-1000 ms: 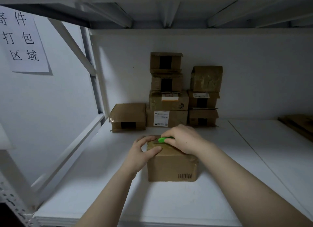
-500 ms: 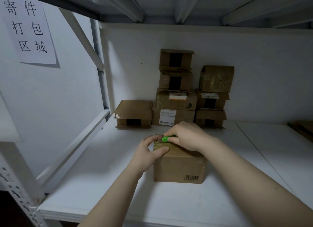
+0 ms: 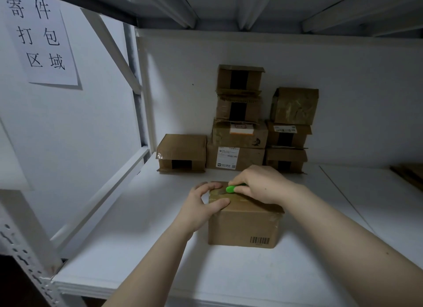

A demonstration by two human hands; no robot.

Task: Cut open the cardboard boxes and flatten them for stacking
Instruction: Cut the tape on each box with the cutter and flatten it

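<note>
Head view, left hand (image 3: 198, 206) gripping box (image 3: 243, 226) corner, right hand (image 3: 259, 183) clutching mostly hidden green cutter (image 3: 232, 189)

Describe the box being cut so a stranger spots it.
On the white shelf, a pile of boxes sits at the back wall. This box stands alone in front of it. Only it is held by the left hand, with the right hand's green cutter on top.

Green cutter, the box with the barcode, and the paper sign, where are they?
Green cutter (image 3: 231, 189): head view, its green handle end.
Box with the barcode (image 3: 242, 226): head view, front face.
Paper sign (image 3: 41, 41): head view, sheet's middle.
</note>
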